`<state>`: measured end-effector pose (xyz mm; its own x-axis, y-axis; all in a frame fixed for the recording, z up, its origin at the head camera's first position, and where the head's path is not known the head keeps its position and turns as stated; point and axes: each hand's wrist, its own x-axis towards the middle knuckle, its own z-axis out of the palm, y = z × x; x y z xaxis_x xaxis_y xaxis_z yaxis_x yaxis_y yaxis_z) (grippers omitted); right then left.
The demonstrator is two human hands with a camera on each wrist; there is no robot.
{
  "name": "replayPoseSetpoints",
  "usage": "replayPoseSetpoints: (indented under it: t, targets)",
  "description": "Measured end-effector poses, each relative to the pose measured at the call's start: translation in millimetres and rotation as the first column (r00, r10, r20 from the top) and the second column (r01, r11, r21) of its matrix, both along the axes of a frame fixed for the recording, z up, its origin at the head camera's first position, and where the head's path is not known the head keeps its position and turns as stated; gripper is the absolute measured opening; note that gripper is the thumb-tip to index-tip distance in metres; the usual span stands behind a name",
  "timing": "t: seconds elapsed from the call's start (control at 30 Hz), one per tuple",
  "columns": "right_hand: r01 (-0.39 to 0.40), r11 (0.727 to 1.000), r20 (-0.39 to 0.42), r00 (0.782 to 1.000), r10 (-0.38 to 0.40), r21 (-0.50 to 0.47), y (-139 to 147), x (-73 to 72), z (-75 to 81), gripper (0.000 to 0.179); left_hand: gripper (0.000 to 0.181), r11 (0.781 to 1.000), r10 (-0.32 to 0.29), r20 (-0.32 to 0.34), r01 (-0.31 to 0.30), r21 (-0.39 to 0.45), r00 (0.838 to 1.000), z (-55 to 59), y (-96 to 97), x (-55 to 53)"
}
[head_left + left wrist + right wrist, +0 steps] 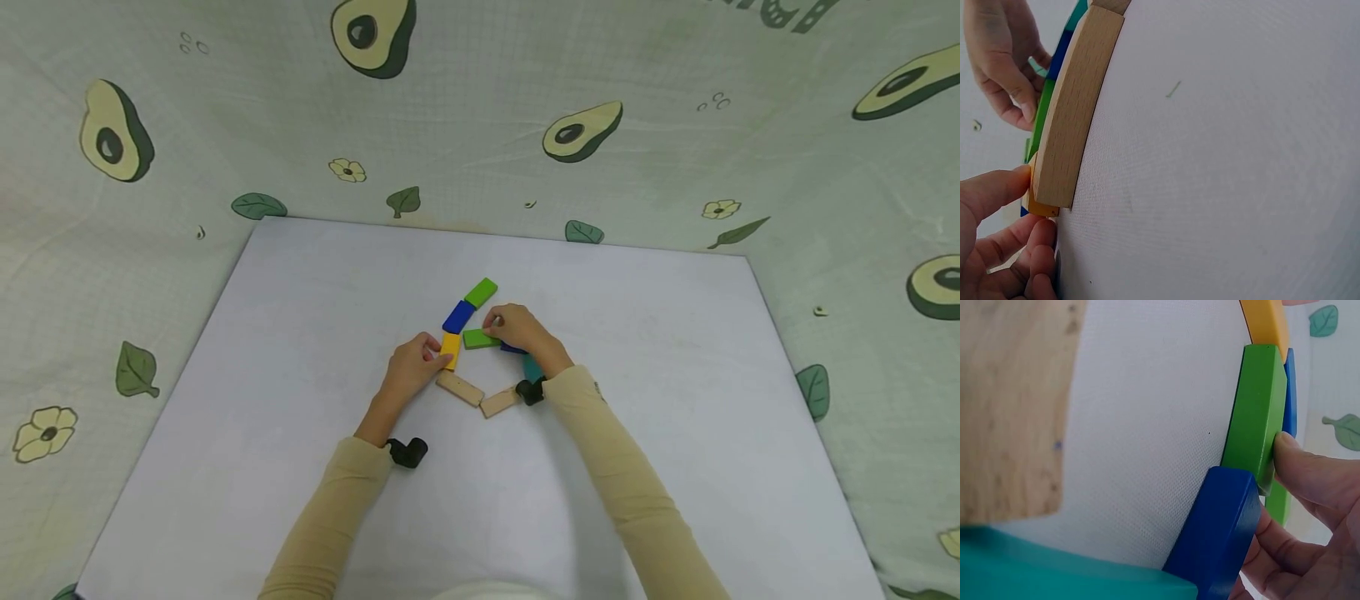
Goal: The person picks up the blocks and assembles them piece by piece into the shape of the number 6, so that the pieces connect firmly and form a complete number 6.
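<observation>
My left hand (408, 367) pinches the yellow block (451, 343) between thumb and fingers as it lies flat on the table. With its thumb against the side and fingers at the end, my right hand (521, 327) pinches a green block (1254, 406). That green block has one end by the yellow block and the other against a dark blue block (1213, 525). A teal block (532, 367) and two plain wooden blocks (460, 388) continue the ring round to the yellow one. The right wrist partly covers the teal block in the head view.
Beyond the yellow block, another blue block (459, 317) and a second green block (482, 292) run in a slanting line away from me. All lie on a white table (337, 292). Avocado-print cloth (465, 108) hangs behind it and at both sides.
</observation>
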<state>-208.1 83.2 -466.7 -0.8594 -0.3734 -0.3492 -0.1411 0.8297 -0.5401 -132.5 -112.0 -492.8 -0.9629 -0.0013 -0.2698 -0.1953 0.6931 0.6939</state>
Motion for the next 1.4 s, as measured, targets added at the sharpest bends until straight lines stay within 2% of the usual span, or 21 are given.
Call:
replayPoseSetpoints:
  t: [0.5, 0.73, 0.93, 1.2, 1.4]
  targets:
    - [-0.006, 0.999, -0.03, 1.0, 0.005, -0.032, 4, 1.7, -1.9, 0.02, 0.031, 1.0, -0.009, -0.012, 0.008, -0.019, 1.0, -0.6, 1.8, -0.7]
    - [0.076, 0.992, -0.002, 0.997, -0.077, -0.101, 23, 5.0, 2.4, 0.025, 0.032, 1.0, -0.012, -0.017, 0.012, -0.011, 1.0, -1.0, 2.3, 0.1]
    - [0.128, 0.986, 0.0, 0.992, -0.128, -0.107, 40, 16.2, 9.7, 0.028, 0.032, 1.0, -0.007, -0.017, 0.007, -0.019, 1.0, 1.2, 1.4, 0.5]
    - [0.223, 0.975, -0.023, 0.975, -0.223, 0.019, 49, 41.8, 5.3, 0.055, 0.032, 1.0, -0.011, -0.018, 0.011, -0.018, 1.0, 0.7, 1.1, 0.7]
    - [0.271, 0.961, -0.077, 0.961, -0.267, 0.054, 46, 53.8, 0.0, 0.052, 0.032, 1.0, -0.014, -0.022, 0.014, -0.018, 1.0, -0.5, 0.7, 0.4]
